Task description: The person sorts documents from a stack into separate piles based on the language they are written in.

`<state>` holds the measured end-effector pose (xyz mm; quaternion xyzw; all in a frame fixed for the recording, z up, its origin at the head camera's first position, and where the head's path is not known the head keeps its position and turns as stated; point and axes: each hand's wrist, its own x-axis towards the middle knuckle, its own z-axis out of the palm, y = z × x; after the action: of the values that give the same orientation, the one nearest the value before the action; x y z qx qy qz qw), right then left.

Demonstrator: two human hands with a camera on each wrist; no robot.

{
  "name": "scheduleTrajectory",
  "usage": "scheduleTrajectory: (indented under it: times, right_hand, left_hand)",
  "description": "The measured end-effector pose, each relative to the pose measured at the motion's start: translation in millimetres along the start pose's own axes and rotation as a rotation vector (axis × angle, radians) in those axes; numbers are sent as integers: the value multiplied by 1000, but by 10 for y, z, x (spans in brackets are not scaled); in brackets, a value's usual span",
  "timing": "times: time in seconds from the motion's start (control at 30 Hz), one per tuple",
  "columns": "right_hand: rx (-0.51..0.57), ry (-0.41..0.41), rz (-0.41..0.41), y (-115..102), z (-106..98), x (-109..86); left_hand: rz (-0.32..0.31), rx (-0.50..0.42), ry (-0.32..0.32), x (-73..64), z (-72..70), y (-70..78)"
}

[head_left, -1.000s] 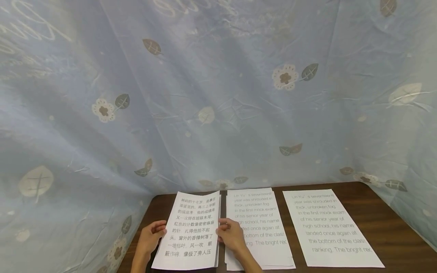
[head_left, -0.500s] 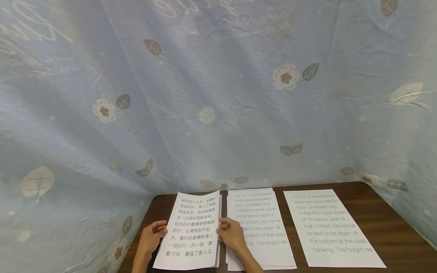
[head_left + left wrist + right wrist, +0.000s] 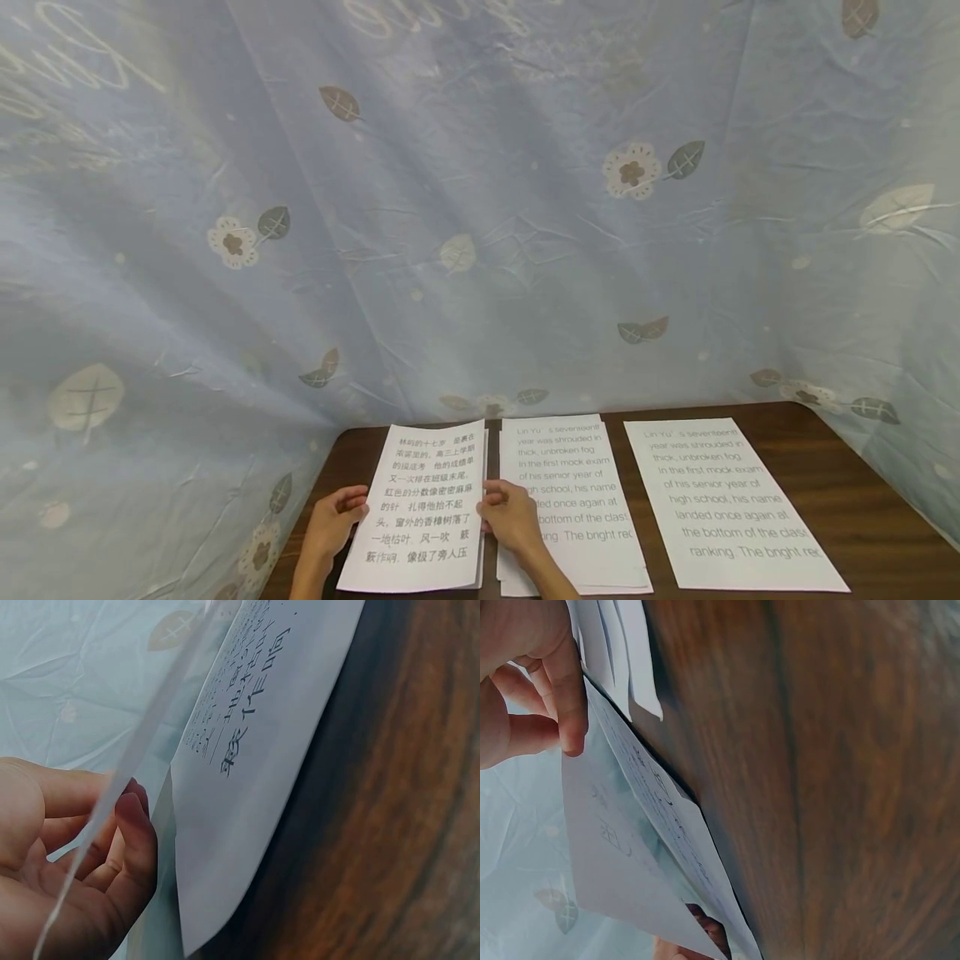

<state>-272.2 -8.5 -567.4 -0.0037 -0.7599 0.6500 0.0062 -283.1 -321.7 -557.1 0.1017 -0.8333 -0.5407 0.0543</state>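
Observation:
A printed sheet of paper (image 3: 420,508) with Chinese characters is held by its two side edges at the table's left. My left hand (image 3: 330,525) pinches its left edge, and my right hand (image 3: 512,518) pinches the right edge between thumb and fingers. In the right wrist view this upper sheet (image 3: 619,847) is raised at a slant, with a gap over a lower printed sheet (image 3: 667,802). From the left wrist, the raised sheet (image 3: 124,769) appears nearly edge-on across my hand, and the lower sheet (image 3: 225,847) lies close over the wood.
Right of the held sheet lies a small stack of English-printed pages (image 3: 573,467), partly covered by my right forearm. Farther right is another English page (image 3: 720,500). All are on a dark wooden table (image 3: 847,492), with a pale blue patterned curtain (image 3: 480,317) behind.
Both hands keep their grip on the sheet and barely move. The whole head view shifts slightly to the right.

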Motion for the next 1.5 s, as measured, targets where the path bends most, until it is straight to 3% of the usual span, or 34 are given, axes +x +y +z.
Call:
scheduleTrajectory:
  times: [0.5, 0.8, 1.03, 1.3, 1.5]
  right_hand:
    - [-5, -7, 11, 35, 0, 17]
    - [-91, -1, -118, 2, -24, -24]
    - [-102, -20, -122, -10, -83, -28]
    - [-112, -35, -130, 23, -292, -36]
    - [-111, -21, -97, 56, -438, -27]
  left_hand:
    - [-18, -2, -7, 5, 8, -16]
    - [10, 43, 9, -19, -2, -1]
    - [13, 91, 46, -19, -18, 41]
    - [9, 39, 4, -93, 161, 173]
    - [53, 32, -26, -156, 340, 298]
